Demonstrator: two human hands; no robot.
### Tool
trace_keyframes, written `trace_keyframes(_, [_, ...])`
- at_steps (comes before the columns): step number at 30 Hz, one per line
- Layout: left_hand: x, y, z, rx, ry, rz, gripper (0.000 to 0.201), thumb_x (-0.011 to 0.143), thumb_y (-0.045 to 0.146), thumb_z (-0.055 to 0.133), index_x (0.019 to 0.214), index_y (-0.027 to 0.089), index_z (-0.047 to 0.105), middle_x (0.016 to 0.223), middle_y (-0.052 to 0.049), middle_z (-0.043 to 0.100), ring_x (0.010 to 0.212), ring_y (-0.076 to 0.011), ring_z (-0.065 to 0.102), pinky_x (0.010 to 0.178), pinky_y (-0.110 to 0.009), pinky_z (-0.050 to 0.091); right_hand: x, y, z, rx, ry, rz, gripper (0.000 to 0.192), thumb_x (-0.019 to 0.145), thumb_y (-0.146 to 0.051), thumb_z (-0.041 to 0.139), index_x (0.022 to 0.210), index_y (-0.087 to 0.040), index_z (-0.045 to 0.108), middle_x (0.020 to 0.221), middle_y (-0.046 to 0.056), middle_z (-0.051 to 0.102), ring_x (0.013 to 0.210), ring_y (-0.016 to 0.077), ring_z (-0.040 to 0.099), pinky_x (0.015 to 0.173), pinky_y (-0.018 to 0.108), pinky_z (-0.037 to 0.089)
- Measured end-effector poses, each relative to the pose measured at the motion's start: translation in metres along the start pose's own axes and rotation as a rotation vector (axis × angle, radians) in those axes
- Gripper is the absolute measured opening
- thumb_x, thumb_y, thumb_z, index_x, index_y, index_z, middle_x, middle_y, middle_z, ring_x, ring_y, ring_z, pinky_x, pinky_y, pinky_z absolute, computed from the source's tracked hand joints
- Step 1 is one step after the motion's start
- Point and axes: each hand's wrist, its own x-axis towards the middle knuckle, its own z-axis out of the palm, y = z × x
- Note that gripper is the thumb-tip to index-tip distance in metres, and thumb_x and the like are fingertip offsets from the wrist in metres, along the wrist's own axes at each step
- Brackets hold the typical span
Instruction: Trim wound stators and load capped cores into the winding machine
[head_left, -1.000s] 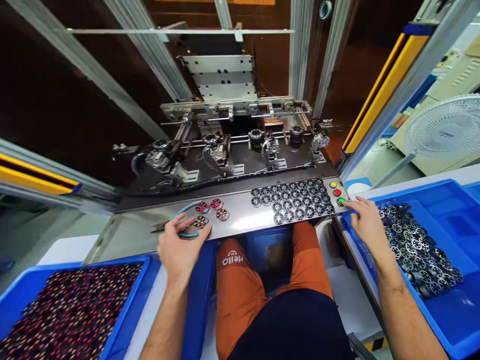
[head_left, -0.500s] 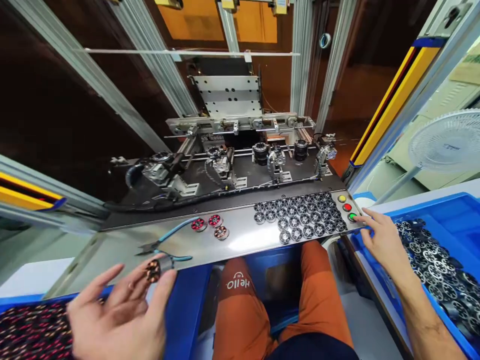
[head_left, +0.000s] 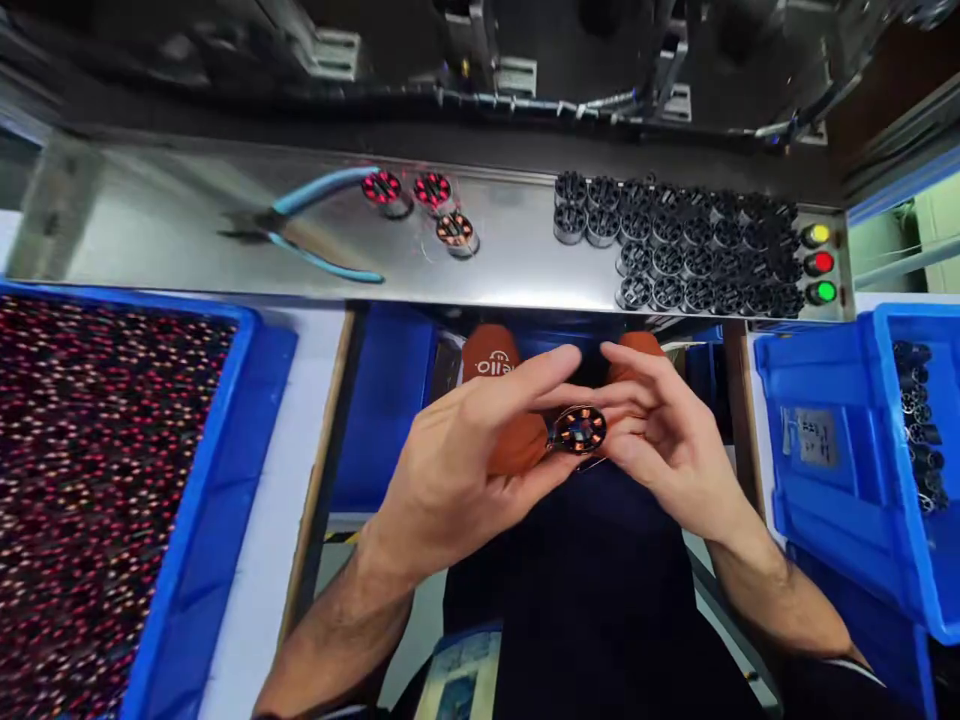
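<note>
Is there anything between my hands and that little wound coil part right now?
Nothing visible. The wound coil part sits directly between the fingertips of the left hand and the right hand, held over the lap. The pliers and the other coil parts lie apart on the steel shelf.

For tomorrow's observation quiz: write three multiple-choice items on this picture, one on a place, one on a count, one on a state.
1. Where do the pliers lie?
A. on the steel shelf
B. in the left bin
C. on the lap

2. How many wound parts stand loose beside the pliers?
A. one
B. three
C. six

3. How is the small wound part held?
A. by the left hand alone
B. between the fingers of both hands
C. it lies on the shelf

Answers:
1 A, the pliers rest on the shelf.
2 B, three parts stand there.
3 B, left hand and right hand pinch the part.
</note>
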Motion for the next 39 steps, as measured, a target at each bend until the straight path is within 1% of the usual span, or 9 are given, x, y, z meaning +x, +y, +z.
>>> trace_keyframes(4, [0.000, 0.006, 0.006, 0.031, 0.074, 0.069, 0.085, 0.100, 0.018, 0.095, 0.174, 0.028, 0.054, 0.142, -0.008, 0.088, 0.118, -0.0221, 0.091, 0.105, -0.032, 0.074, 0.007, -0.005, 0.007, 0.046, 0.013, 0.009, 0.047, 0.109, -0.025, 0.087, 0.153, -0.031, 0.075, 0.115, 0.002, 0.085, 0.099, 0.0166, 0.084, 0.088, 0.026, 0.072])
trace_keyframes(8, [-0.002, 0.005, 0.000, 0.124, 0.150, 0.124, 0.040, 0.098, 0.024, 0.099, 0.133, 0.028, 0.083, 0.125, 0.000, 0.093, 0.102, -0.0172, 0.092, 0.091, -0.024, 0.073, 0.010, -0.011, 0.000, -0.042, 0.137, -0.055, 0.038, 0.105, -0.022, 0.091, 0.141, -0.032, 0.085, 0.110, 0.000, 0.084, 0.101, 0.0130, 0.082, 0.089, 0.018, 0.070])
trace_keyframes(15, [0.000, -0.004, -0.001, 0.252, 0.103, 0.111, 0.018, 0.102, 0.015, 0.092, 0.116, 0.026, 0.088, 0.102, 0.002, 0.093, 0.083, -0.0150, 0.089, 0.081, -0.023, 0.070, 0.010, -0.011, -0.005, -0.080, 0.184, -0.050, 0.036, 0.104, -0.023, 0.094, 0.137, -0.036, 0.089, 0.112, -0.001, 0.086, 0.105, 0.0139, 0.084, 0.092, 0.020, 0.072])
trace_keyframes(19, [-0.006, -0.024, -0.007, 0.285, 0.064, 0.020, 0.011, 0.105, 0.016, 0.088, 0.111, 0.025, 0.087, 0.100, 0.001, 0.091, 0.085, -0.0150, 0.086, 0.081, -0.024, 0.067, 0.006, -0.001, -0.012, -0.022, 0.220, -0.028, 0.036, 0.102, -0.030, 0.097, 0.137, -0.036, 0.089, 0.114, 0.002, 0.088, 0.107, 0.0183, 0.084, 0.096, 0.028, 0.073])
trace_keyframes(22, [-0.021, -0.044, -0.008, 0.279, 0.239, -0.261, 0.004, 0.106, 0.022, 0.086, 0.107, 0.025, 0.089, 0.100, 0.003, 0.089, 0.086, -0.0143, 0.084, 0.082, -0.025, 0.067, 0.006, 0.011, -0.011, 0.135, 0.278, 0.024, 0.041, 0.100, -0.040, 0.098, 0.139, -0.035, 0.088, 0.117, 0.003, 0.090, 0.106, 0.0217, 0.086, 0.102, 0.036, 0.073])
trace_keyframes(25, [-0.032, -0.048, 0.009, 0.093, 0.403, -0.523, 0.003, 0.103, 0.026, 0.090, 0.105, 0.024, 0.091, 0.096, 0.004, 0.087, 0.080, -0.0120, 0.080, 0.075, -0.023, 0.065, 0.010, 0.022, -0.001, 0.280, 0.353, 0.101, 0.049, 0.093, -0.049, 0.102, 0.136, -0.034, 0.087, 0.118, 0.004, 0.090, 0.107, 0.0240, 0.085, 0.102, 0.039, 0.073])
trace_keyframes(30, [-0.015, -0.010, 0.056, -0.280, 0.386, -0.363, 0.034, 0.089, 0.028, 0.105, 0.120, 0.025, 0.091, 0.105, -0.004, 0.090, 0.086, -0.0172, 0.085, 0.079, -0.028, 0.071, 0.021, 0.030, 0.026, 0.424, 0.369, 0.116, 0.045, 0.088, -0.044, 0.105, 0.126, -0.033, 0.084, 0.119, 0.003, 0.090, 0.109, 0.0217, 0.085, 0.104, 0.036, 0.072])
trace_keyframes(33, [0.002, 0.003, 0.074, -0.309, 0.527, -0.347, 0.012, 0.098, 0.024, 0.098, 0.107, 0.024, 0.091, 0.096, -0.003, 0.088, 0.084, -0.0153, 0.084, 0.076, -0.025, 0.069, 0.024, 0.033, 0.032, 0.424, 0.362, 0.068, 0.042, 0.087, -0.040, 0.107, 0.121, -0.034, 0.082, 0.116, 0.001, 0.089, 0.107, 0.0192, 0.085, 0.103, 0.032, 0.071])
trace_keyframes(39, [-0.005, -0.026, 0.079, -0.790, 0.600, -0.839, 0.046, 0.096, 0.063, 0.094, 0.095, 0.021, 0.078, 0.082, 0.001, 0.075, 0.064, -0.0100, 0.071, 0.054, -0.017, 0.058, 0.025, 0.031, 0.016, 0.431, 0.350, -0.005, 0.041, 0.090, -0.049, 0.105, 0.122, -0.035, 0.084, 0.107, -0.001, 0.088, 0.091, 0.0184, 0.084, 0.084, 0.030, 0.075])
